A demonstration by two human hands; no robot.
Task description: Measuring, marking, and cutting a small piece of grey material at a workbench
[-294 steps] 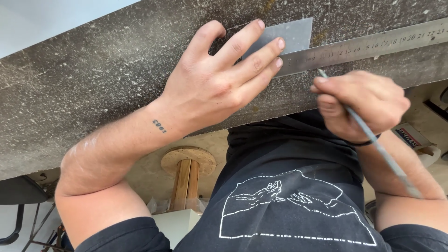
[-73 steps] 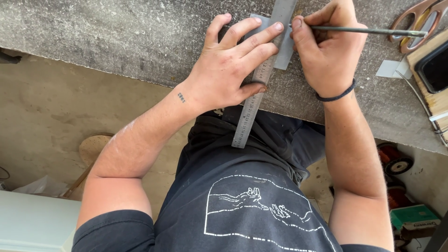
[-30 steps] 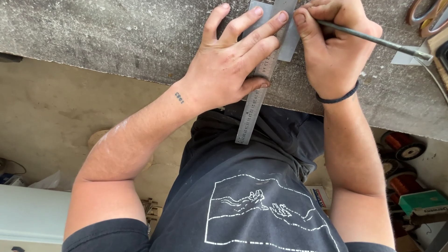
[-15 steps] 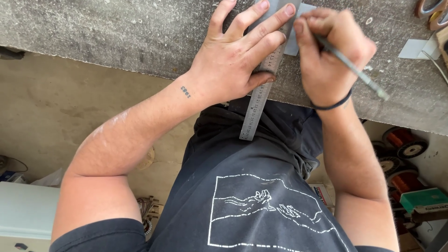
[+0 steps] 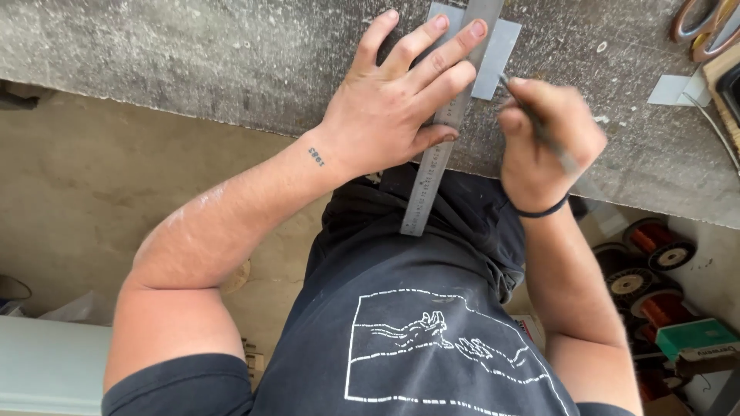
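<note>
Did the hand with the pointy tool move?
Yes. The right hand slid down the steel ruler, toward the edge of the bench.

The steel ruler [image 5: 439,146] runs out past the picture's top edge, its middle hidden under the left hand [image 5: 393,108]. Right of the ruler, the right hand [image 5: 543,139] and its scriber [image 5: 555,150] are motion-blurred. The scissors [image 5: 705,23], far right of the ruler, are cropped at the top edge.

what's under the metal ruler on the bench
A thin grey sheet lies under the ruler, on the stone benchtop. The left hand presses on top; the covered part is hidden.
</note>
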